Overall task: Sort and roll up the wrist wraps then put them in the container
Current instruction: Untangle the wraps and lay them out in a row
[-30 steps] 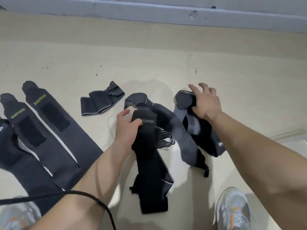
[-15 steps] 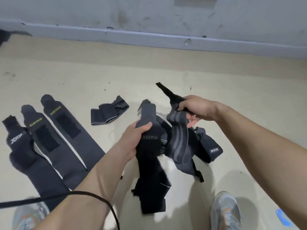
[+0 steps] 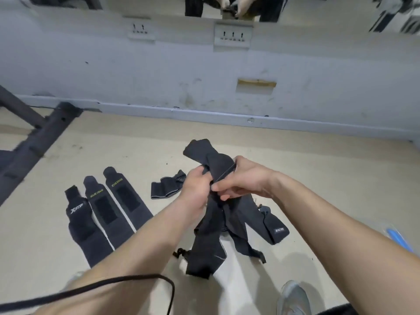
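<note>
Both grips are closed on the same bundle, lifted off the floor [image 3: 318, 178]. The left grip [image 3: 196, 189] has its fingers curled round the black wrap [image 3: 209, 235], and the right grip [image 3: 242, 179] pinches the same cloth between thumb and fingers, touching the left one.

The wrap's long axis runs nearly straight up and down through the two grips. A short free end stands up beyond them, leaning away to the left grip's side. The long remainder hangs below toward the person, and its lower end lies on the floor.

A second dark strip [image 3: 244, 226] leaves the bundle just under the right grip and trails down and outward. I cannot tell whether it is a separate wrap or is tangled with the first. Just outside it lies a labelled wrap [image 3: 276, 230], on the floor below the right grip.

As I judge it, the step in hand is freeing one wrap from the tangle. That depends on the hanging length: pulling upward, away from the floor, would draw it out along its own axis.

Out beyond the left grip, well apart, three sorted wraps [image 3: 102, 212] lie flat side by side, long axes parallel, and a folded wrap [image 3: 167, 188] sits just beside that grip. The left grip is the nearer one to that row.

Far out on the right grip's side, something clear with a blue part [image 3: 398, 238] shows at the edge. It may be the container, but its contents are out of sight.
</note>
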`<move>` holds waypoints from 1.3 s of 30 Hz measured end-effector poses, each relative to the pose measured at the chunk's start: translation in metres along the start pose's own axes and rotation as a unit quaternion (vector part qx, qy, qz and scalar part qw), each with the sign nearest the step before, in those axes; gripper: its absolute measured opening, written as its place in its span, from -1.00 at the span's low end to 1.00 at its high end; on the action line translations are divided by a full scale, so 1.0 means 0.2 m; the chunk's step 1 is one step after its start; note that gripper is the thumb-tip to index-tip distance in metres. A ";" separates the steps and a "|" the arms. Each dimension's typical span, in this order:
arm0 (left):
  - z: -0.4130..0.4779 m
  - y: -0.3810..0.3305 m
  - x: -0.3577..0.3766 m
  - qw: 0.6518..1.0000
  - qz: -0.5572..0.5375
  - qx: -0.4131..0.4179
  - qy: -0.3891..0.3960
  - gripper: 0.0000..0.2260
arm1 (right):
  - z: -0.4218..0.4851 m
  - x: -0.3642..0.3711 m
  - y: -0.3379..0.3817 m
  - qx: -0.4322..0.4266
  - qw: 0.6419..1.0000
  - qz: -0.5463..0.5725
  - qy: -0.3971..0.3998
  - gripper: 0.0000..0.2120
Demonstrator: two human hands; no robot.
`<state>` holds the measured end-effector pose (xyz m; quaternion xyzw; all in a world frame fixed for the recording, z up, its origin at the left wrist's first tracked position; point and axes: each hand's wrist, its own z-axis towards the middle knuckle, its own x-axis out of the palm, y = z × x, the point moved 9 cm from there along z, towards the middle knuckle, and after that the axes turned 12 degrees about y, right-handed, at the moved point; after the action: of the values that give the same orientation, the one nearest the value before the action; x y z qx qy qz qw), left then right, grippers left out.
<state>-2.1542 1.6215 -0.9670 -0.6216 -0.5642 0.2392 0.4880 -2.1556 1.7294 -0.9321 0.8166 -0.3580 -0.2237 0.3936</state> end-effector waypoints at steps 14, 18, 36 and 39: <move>-0.42 -0.46 -0.17 0.995 0.000 0.098 0.032 -0.77 | -0.46 -0.16 0.19 -0.217 0.924 0.117 -0.293 -0.96; -0.40 -0.48 -0.19 0.995 0.005 0.101 0.019 -0.78 | -0.39 -0.21 0.16 -0.190 0.922 0.106 -0.319 -0.97; -0.28 -0.38 -0.23 0.994 -0.005 0.096 -0.053 -0.82 | -0.04 0.14 0.27 -0.187 0.966 0.170 -0.056 -0.72; -0.28 -0.40 -0.23 0.993 -0.012 0.099 -0.058 -0.83 | -0.04 0.17 0.29 -0.200 0.965 0.167 -0.033 -0.83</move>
<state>-2.1543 1.5509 -0.8856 -0.5486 -0.5724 0.3237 0.5163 -2.1526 1.6828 -0.8824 0.6420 -0.4497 -0.2485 0.5691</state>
